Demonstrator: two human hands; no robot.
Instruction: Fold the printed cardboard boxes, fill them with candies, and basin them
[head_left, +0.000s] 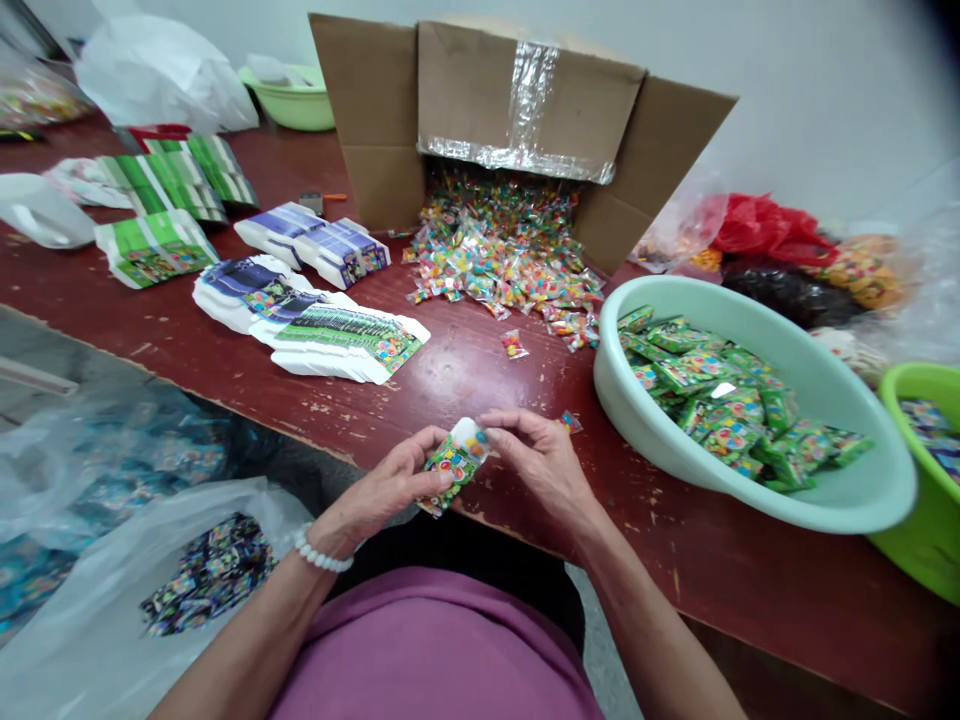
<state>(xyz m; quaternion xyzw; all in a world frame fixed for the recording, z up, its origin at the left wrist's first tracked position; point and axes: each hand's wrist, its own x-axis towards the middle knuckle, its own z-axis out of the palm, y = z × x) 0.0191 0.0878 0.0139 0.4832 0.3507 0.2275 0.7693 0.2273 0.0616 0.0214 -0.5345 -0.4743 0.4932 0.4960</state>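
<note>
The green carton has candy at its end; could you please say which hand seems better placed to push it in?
Likely the right hand: it is at the candy, while the left hand grips the green carton.

Green carton (450,466), over the tabletop's (461,372) near edge: coloured print was borne, but no word could be read.
Fanned cartons (345,333), left of it: any lettering was too small to be made out.
Green bundles (157,252), farther left: no label could be read.
Purple bundles (341,248), beside them: no brand or number could be deciphered.
Filled packets (720,390), in the basin (675,447): print was seen, unreadable.
</note>
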